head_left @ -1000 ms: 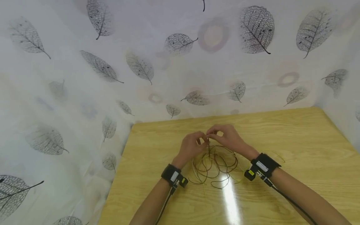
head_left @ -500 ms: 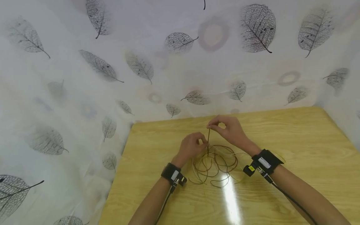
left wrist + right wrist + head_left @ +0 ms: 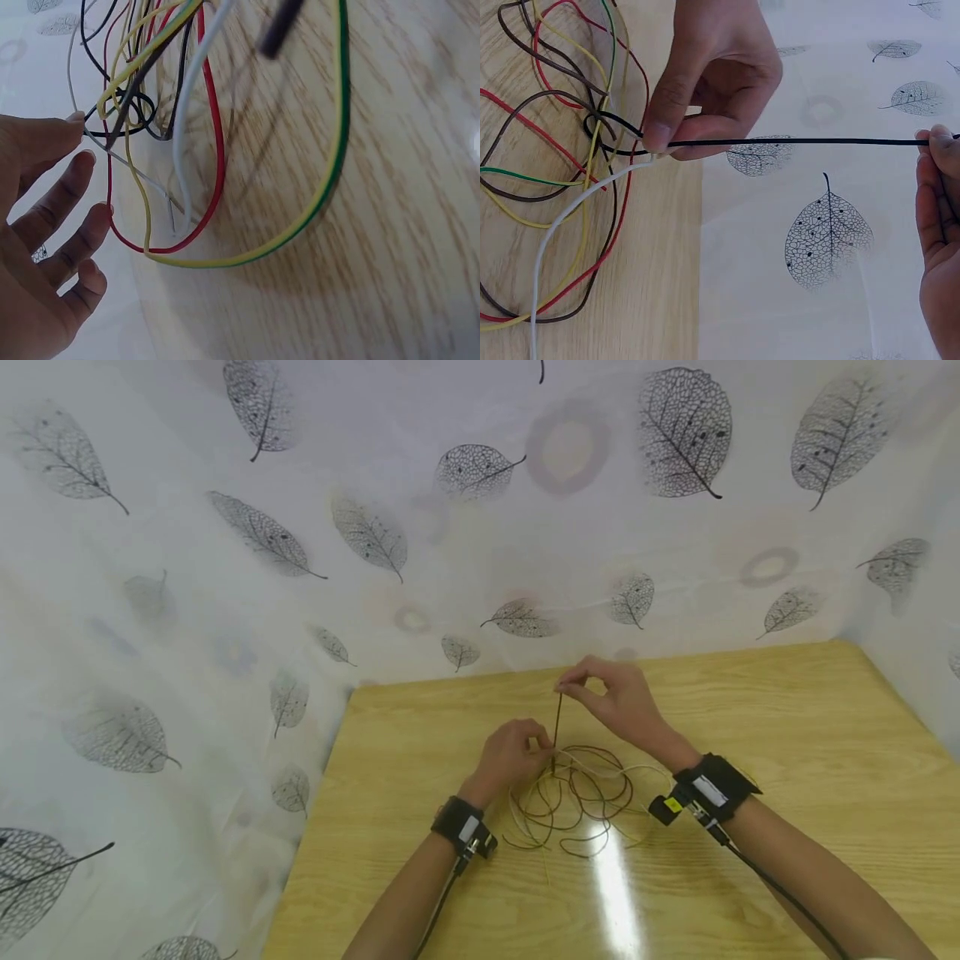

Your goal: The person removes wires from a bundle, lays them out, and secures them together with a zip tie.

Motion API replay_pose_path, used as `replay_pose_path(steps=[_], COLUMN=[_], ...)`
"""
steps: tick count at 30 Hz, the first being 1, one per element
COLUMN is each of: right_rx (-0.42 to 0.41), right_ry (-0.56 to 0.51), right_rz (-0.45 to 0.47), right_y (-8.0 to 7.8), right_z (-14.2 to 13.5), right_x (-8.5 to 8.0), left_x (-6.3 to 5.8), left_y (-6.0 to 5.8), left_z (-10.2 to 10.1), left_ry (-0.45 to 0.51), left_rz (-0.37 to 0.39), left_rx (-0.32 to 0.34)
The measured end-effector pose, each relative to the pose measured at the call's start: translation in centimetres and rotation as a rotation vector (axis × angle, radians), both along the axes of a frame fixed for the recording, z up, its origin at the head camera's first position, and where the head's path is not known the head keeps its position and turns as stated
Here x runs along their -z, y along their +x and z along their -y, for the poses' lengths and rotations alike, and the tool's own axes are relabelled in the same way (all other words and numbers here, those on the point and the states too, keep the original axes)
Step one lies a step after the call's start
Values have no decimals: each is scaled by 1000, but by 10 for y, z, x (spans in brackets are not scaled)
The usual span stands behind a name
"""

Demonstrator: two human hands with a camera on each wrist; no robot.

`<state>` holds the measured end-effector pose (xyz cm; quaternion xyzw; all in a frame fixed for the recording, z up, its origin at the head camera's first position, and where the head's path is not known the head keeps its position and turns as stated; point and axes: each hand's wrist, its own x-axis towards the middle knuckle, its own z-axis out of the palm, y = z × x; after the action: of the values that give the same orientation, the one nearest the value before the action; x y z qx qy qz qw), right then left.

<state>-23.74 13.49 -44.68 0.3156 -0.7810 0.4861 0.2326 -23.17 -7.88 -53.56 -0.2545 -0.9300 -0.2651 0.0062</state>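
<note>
A black wire [image 3: 817, 141] runs taut between my two hands. My left hand [image 3: 510, 752] pinches it between thumb and forefinger, low beside a loose tangle of wires [image 3: 579, 855]. Farther up and back, my right hand [image 3: 618, 697] pinches the wire's other stretch with its fingertips. Left of the pinching left thumb, the black wire bends into a small loop [image 3: 592, 124]. The tangle holds a red wire [image 3: 217, 135], a yellow-green wire [image 3: 345, 112], a white wire [image 3: 538, 255], and brown and yellow ones. The right hand shows only partly at the right wrist view's edge.
The wires lie on a wood-grain table [image 3: 412, 735], its back edge meeting a pale leaf-printed sheet [image 3: 225, 610] that also covers the sides. Each wrist carries a black strap [image 3: 716, 789] with a small camera and cable. Light glares on the tabletop [image 3: 615, 893].
My right hand has risen up and back from beside the left hand, stretching the black wire between them. My left hand has dipped slightly and keeps its pinch. The tangle is mostly unmoved.
</note>
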Motion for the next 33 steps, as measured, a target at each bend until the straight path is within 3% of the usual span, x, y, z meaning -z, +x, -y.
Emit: replay_pose_path(steps=[8, 14, 21, 26, 33], right_rx=[28, 93, 83, 24, -77], right_ry=[-30, -36, -26, 65, 412], right_rz=[-93, -96, -16, 194, 504], right_y=[9, 12, 13, -3, -6], right_z=[1, -4, -4, -10, -8], right_x=[-29, -43, -50, -24, 52], left_x=[5, 14, 15, 13, 16], left_y=[-1, -1, 1, 1, 1], left_z=[2, 2, 3, 4, 7], left_ry=[-21, -55, -72, -79, -44], left_rz=[-17, -21, -42, -55, 15], left_rx=[22, 28, 36, 45, 28])
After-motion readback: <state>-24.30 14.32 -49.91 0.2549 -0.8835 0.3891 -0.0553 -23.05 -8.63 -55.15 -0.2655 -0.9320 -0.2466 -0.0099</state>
